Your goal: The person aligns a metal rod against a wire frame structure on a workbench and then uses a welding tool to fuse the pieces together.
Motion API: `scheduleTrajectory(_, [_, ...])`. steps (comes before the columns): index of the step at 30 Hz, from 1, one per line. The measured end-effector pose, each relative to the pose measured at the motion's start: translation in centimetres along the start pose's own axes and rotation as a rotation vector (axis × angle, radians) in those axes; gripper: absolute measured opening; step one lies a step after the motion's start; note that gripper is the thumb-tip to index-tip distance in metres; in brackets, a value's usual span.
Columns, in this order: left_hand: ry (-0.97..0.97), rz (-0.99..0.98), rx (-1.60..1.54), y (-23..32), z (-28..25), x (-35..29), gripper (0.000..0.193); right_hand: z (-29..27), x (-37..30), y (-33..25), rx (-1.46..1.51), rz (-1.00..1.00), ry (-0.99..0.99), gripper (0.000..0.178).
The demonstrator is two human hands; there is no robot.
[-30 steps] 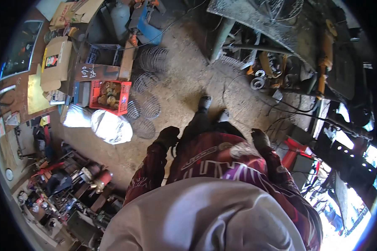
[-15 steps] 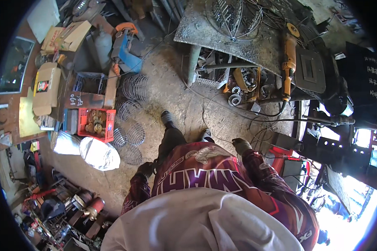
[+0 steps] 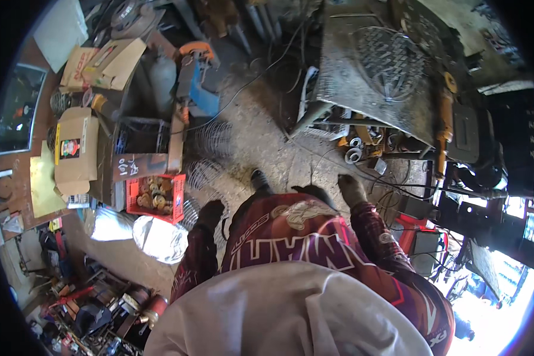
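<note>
My left hand [image 3: 210, 215], in a dark glove, hangs beside my left hip above the floor. Nearest to it are round wire grids [image 3: 204, 173] that lie or stand on the floor to the left. A thin curved dark edge shows next to the wrist, and I cannot make out what it is. My right hand [image 3: 352, 190], in a greyish glove, hangs in front of my right hip, with cables on the floor beyond it. The fingers of both hands are too dark and small to read. No held thing shows in either hand.
A metal workbench [image 3: 344, 71] bearing a round metal grate [image 3: 391, 62] stands ahead right. An orange angle grinder [image 3: 445, 115] hangs at its right side. To the left are a red crate [image 3: 154, 199] of round parts, cardboard boxes [image 3: 77, 145] and a blue-orange machine [image 3: 199, 86]. Cables cross the floor.
My view has turned a little left, so the bench sits farther right and the left-side things have shifted right. Both arms have swung slightly forward, and my feet have changed place in a step.
</note>
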State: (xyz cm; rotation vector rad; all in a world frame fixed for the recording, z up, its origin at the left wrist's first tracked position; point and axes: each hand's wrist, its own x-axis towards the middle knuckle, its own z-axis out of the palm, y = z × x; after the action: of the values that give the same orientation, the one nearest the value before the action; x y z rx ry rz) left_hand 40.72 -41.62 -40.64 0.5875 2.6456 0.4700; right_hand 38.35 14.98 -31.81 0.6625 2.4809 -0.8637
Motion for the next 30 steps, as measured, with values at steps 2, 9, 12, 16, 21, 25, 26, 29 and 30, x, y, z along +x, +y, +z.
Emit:
scheduleTrajectory(2, [0.038,0.067,0.042,-3.1,-0.6,-0.6,0.019,-1.0,-0.6,-5.7,0.143,-0.146,0.069,0.040])
scheduleTrajectory(9, [-0.213,0.022,0.053,-3.8,-2.1,-0.2,0.013,-7.5,-3.2,-21.5,0.208,-0.589,0.255,0.028])
scheduleTrajectory(12, [-0.424,0.033,-0.010,-2.8,-2.5,2.4,0.015,-10.3,-2.7,-24.4,0.206,-0.739,0.437,0.030])
scheduleTrajectory(16, [-0.400,-0.170,-0.186,0.4,-6.6,6.6,0.036,-13.0,0.5,-27.2,0.232,-0.744,0.534,0.028])
scheduleTrajectory(21, [-0.344,-0.274,-0.261,1.4,-10.9,13.1,0.034,-15.1,5.2,-28.8,0.314,-0.645,0.575,0.030])
scheduleTrajectory(25, [-0.540,-0.357,-0.339,1.8,-14.9,17.8,0.045,-15.2,7.0,-29.4,0.380,-0.536,0.599,0.034])
scheduleTrajectory(26, [-0.584,-0.328,-0.320,0.8,-14.4,18.8,0.045,-15.0,7.5,-29.6,0.325,-0.521,0.619,0.035])
scheduleTrajectory(29, [-0.725,-0.113,-0.192,-2.9,-12.2,23.1,0.044,-14.6,8.2,-29.6,0.220,-0.446,0.632,0.035])
scheduleTrajectory(30, [-0.759,-0.057,-0.155,-4.3,-11.6,24.6,0.044,-14.5,8.3,-29.8,0.175,-0.422,0.650,0.033])
